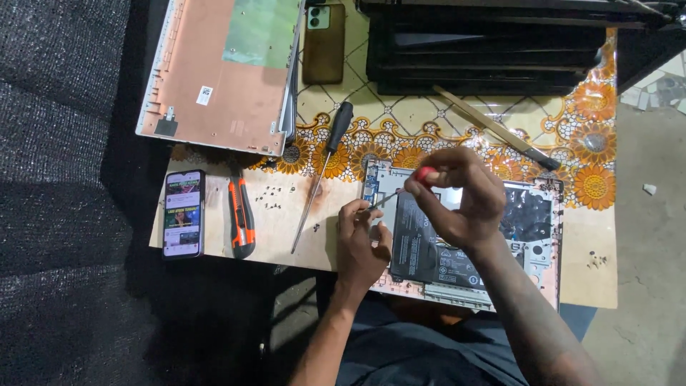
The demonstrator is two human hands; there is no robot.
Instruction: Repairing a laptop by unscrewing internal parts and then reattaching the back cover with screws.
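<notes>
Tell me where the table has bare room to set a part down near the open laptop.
Best patch: the table's right edge, beside the open laptop, though a few screws lie there. A narrower strip sits between the orange-handled tool and the long black-handled screwdriver, dotted with loose screws. Around the left hand and right hand it is crowded.

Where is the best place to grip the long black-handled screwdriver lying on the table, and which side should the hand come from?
Probably by the black handle, its thickest part, at the far end. The long screwdriver lies flat and free, thin shaft slanting toward the near table edge. Come from above and its left, fingers across the handle: the opened laptop and both the left hand and right hand crowd the right side.
</notes>
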